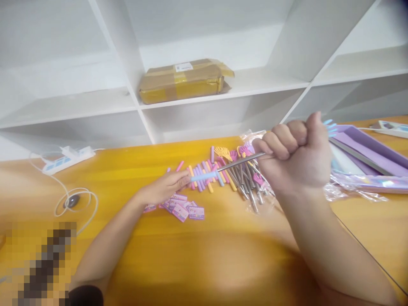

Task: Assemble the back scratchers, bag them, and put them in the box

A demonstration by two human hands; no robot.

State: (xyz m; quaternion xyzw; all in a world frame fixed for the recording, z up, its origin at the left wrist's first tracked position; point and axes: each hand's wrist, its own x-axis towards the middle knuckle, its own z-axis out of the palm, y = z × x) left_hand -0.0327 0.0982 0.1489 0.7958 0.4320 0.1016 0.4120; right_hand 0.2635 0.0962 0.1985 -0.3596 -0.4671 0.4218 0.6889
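Between my two hands runs a back scratcher with a thin metal rod [240, 161] and a light blue handle [205, 176]. My left hand [168, 185] is closed round the handle's far end. Higher up and to the right, my right hand [293, 151] makes a fist round the rod. Light blue prongs [330, 127] show just past this fist; they look like the scratcher's hand-shaped head. Below the handle lie several loose coloured handles [200, 184]. Beside them is a pile of metal rods with hand-shaped heads in yellow and pink [223, 152]. Small pink printed cards [180, 212] lie near my left hand.
A purple box [379, 146] with clear plastic wrap [350, 191] stands at the right. White power strips [68, 160] sit at both sides, with a looped cable on the left. Behind the wooden table [153, 263], white shelves [255, 87] hold a taped cardboard box [188, 80].
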